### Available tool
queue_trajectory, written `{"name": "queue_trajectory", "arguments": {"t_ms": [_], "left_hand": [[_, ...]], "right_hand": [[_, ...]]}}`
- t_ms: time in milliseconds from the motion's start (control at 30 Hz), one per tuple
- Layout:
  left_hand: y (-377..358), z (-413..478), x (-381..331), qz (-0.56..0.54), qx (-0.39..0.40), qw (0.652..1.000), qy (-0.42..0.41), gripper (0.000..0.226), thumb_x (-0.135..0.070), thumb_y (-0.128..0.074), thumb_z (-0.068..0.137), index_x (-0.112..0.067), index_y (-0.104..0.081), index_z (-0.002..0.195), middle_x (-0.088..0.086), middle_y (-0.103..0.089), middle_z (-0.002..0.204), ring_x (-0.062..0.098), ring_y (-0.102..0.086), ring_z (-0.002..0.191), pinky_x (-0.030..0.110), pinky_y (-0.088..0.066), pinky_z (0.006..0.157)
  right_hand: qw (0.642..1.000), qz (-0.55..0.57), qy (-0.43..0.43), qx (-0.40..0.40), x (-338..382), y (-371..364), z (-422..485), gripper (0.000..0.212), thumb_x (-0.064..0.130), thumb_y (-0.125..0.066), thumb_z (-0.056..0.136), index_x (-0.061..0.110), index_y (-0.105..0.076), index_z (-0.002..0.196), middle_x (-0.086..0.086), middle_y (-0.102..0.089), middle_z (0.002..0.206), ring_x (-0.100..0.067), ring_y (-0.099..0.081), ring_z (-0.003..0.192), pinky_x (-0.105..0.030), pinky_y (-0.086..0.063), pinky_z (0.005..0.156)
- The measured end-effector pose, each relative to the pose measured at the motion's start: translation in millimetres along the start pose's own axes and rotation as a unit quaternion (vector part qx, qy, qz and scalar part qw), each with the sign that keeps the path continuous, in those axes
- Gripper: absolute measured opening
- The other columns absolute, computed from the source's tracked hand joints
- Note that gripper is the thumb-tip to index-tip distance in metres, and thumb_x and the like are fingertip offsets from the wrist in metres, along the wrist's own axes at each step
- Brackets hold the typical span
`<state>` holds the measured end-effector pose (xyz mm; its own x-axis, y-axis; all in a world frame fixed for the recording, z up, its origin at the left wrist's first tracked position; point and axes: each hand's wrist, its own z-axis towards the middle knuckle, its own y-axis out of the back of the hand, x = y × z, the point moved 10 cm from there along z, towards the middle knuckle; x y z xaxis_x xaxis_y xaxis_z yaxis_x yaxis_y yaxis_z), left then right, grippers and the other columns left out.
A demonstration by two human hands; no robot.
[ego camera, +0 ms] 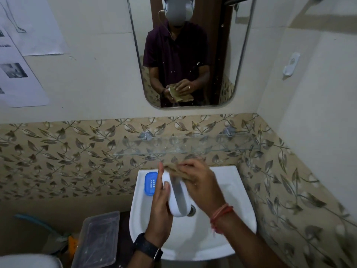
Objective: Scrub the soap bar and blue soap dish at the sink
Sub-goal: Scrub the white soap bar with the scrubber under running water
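Gripping the soap bar [174,202], left hand [160,207] holds it over sink [238,192]. Against its far end, right hand [201,183] clutches brown scrub pad [176,169]. Blue soap dish [151,183] sits on sink's left rim.

Blur smears the scrub pad [177,170] and the right hand [202,185].

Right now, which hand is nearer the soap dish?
Left. The left hand, holding the soap bar, is beside the blue soap dish; the right hand, gripping a pad, is beyond the bar.

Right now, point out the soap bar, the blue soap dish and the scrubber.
soap bar [173,207]: head view, white side
blue soap dish [151,183]: head view, slotted middle
scrubber [179,171]: head view, brown top
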<state>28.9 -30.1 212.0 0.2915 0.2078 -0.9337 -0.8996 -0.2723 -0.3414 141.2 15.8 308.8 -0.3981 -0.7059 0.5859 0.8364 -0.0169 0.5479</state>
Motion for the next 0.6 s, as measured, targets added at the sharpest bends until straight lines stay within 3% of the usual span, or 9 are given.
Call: {"name": "queue_trajectory", "arguments": {"t_ms": [100, 200, 267, 333, 400, 500, 600], "left_hand": [[2, -4, -5, 0.050, -0.012, 0.998, -0.027, 0.064, -0.045, -0.053, 0.097, -0.028, -0.034, 0.156, 0.003, -0.050, 0.155, 0.025, -0.046, 0.143, 0.052, -0.028, 0.122], [5, -7, 0, 0.032, -0.028, 0.999, -0.023, 0.048, -0.040, -0.044, 0.104, -0.035, -0.042, 0.151, 0.001, -0.058, 0.148, 0.020, -0.056, 0.134, 0.042, -0.045, 0.111], [4, -7, 3, 0.043, -0.028, 0.999, -0.015, 0.049, -0.042, -0.045, 0.102, -0.038, -0.043, 0.151, 0.003, -0.058, 0.148, 0.023, -0.057, 0.133, 0.041, -0.048, 0.109], [1, -6, 1, 0.062, -0.014, 0.998, -0.017, 0.054, -0.047, -0.049, 0.098, -0.041, -0.041, 0.151, 0.000, -0.051, 0.154, 0.023, -0.052, 0.139, 0.045, -0.040, 0.114], [0, -5, 2, 0.070, -0.006, 0.997, -0.021, 0.056, -0.053, -0.052, 0.096, -0.044, -0.042, 0.150, -0.009, -0.046, 0.157, 0.019, -0.047, 0.142, 0.044, -0.038, 0.117], [1, -3, 5, 0.087, -0.003, 0.996, -0.023, 0.062, -0.065, -0.056, 0.091, -0.048, -0.042, 0.148, -0.015, -0.041, 0.159, 0.015, -0.040, 0.146, 0.051, -0.032, 0.120], [8, 0, 5, 0.088, -0.016, 0.996, -0.023, 0.065, -0.072, -0.054, 0.087, -0.051, -0.041, 0.147, -0.016, -0.037, 0.162, 0.017, -0.033, 0.150, 0.057, -0.025, 0.122]], "right_hand": [[0.998, -0.039, 0.040, 0.035, 5, -19, -14, 0.039, -0.007, -0.064, 0.085, 0.009, -0.070, 0.120, -0.008, -0.071, 0.113, -0.012, -0.058, 0.106, -0.014, -0.042, 0.100], [0.996, -0.055, 0.041, 0.050, 1, -24, -29, 0.036, -0.001, -0.065, 0.088, 0.010, -0.069, 0.121, -0.005, -0.069, 0.115, -0.006, -0.054, 0.108, -0.009, -0.035, 0.104], [0.996, -0.002, -0.040, 0.079, -8, -27, -35, 0.025, 0.011, -0.057, 0.097, 0.018, -0.070, 0.117, 0.008, -0.065, 0.113, 0.008, -0.052, 0.105, -0.010, -0.039, 0.100], [0.984, 0.050, -0.124, 0.118, -16, -38, -46, 0.021, 0.019, -0.049, 0.101, 0.025, -0.068, 0.107, 0.013, -0.064, 0.108, 0.010, -0.052, 0.099, -0.013, -0.044, 0.089], [0.979, -0.001, -0.134, 0.155, -18, -45, -53, 0.020, 0.016, -0.045, 0.101, 0.021, -0.064, 0.107, 0.006, -0.060, 0.108, 0.005, -0.050, 0.096, -0.018, -0.045, 0.087], [0.970, -0.098, -0.094, 0.204, -13, -54, -59, 0.029, 0.000, -0.046, 0.089, 0.012, -0.064, 0.109, -0.004, -0.053, 0.115, -0.015, -0.048, 0.100, -0.022, -0.041, 0.091], [0.946, -0.089, -0.159, 0.268, -23, -62, -71, 0.028, 0.000, -0.048, 0.087, 0.013, -0.065, 0.105, -0.006, -0.056, 0.111, -0.024, -0.055, 0.101, -0.030, -0.048, 0.094]]}}
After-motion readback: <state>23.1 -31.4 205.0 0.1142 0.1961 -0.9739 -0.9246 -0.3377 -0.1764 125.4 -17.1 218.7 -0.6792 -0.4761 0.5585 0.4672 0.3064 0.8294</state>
